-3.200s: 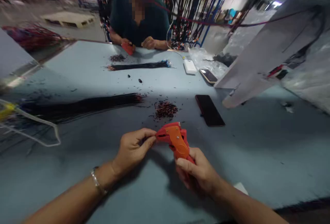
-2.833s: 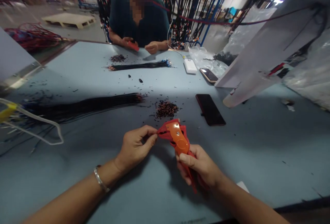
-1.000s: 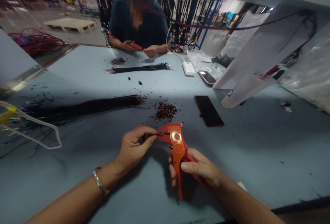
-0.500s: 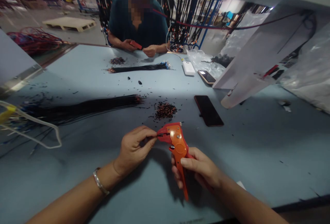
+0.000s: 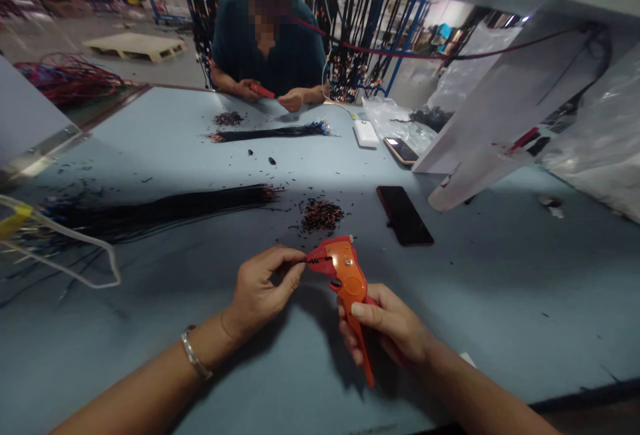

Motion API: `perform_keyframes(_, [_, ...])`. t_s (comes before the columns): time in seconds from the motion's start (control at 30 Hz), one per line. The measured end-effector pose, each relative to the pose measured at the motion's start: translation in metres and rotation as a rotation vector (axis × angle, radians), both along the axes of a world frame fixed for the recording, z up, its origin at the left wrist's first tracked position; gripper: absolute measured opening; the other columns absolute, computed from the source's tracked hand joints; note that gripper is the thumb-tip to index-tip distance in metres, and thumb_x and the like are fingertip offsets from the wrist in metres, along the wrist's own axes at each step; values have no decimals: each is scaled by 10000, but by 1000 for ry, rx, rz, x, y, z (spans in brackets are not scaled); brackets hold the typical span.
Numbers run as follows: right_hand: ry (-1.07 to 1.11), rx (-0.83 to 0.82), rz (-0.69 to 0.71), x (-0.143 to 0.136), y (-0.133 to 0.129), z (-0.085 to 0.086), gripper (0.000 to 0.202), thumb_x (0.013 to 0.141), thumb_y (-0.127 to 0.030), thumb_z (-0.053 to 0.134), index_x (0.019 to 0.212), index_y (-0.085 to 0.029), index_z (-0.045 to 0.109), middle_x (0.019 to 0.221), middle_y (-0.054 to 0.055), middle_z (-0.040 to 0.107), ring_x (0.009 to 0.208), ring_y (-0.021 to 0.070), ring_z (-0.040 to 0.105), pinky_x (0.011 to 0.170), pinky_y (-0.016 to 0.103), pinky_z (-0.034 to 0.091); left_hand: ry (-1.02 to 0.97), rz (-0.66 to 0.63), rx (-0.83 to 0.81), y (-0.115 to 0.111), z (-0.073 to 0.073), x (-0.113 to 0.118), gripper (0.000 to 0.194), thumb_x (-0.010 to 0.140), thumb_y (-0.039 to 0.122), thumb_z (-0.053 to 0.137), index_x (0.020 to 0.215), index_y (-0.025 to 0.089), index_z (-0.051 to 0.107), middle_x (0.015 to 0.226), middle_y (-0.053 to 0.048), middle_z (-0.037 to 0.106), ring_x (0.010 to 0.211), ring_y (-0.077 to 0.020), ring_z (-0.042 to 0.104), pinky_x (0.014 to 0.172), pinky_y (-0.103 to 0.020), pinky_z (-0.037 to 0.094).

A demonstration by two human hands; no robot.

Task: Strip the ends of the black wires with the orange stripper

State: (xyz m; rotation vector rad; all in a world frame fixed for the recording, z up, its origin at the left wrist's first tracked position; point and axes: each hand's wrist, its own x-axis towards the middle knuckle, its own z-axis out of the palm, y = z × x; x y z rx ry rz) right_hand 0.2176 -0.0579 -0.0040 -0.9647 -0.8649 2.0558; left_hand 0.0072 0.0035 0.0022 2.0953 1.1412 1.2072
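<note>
My right hand (image 5: 383, 325) is wrapped round the handles of an orange and red wire stripper (image 5: 343, 265), whose jaws point left. My left hand (image 5: 267, 281) pinches a thin black wire (image 5: 299, 261) between thumb and fingers. The wire's end reaches the stripper's jaws; how deep it sits I cannot tell. Just beyond the tool lies a pile of short black and copper-coloured scraps (image 5: 321, 215). Left of that pile, a long bundle of black wires (image 5: 165, 211) stretches across the table, with copper ends towards the middle.
Opposite, a person (image 5: 270, 41) holds a red tool near a second wire bundle (image 5: 275, 131). A dark phone (image 5: 404, 215) lies right of the scraps, with another phone (image 5: 401, 150) and a white box (image 5: 366, 133) behind. A slanted white post (image 5: 480, 108) stands at right; a white looped cable (image 5: 107, 248) is at left.
The wire stripper and my right hand have shifted slightly to the right, and the tool's handles look closer together. My left hand stays nearly in place.
</note>
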Motion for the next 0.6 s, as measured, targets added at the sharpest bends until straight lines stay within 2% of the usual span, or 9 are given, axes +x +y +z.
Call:
perform_keyframes(0.3, [4, 13, 20, 0, 1, 1, 398, 755, -469, 716, 843, -111, 566, 631, 20, 612, 480, 111, 598, 461, 203, 463, 10, -20, -76, 2, -4, -1, 104, 838, 182, 575, 793, 165, 667, 675, -1, 671, 586, -96, 587, 569, -186, 460])
perform_keyframes(0.6, [14, 72, 54, 2, 2, 1, 390, 773, -453, 702, 896, -105, 576, 719, 44, 632, 568, 131, 635, 542, 244, 511, -19, -48, -57, 2, 0, 0, 93, 839, 151, 577, 802, 158, 662, 691, -6, 661, 617, -98, 592, 591, -186, 454])
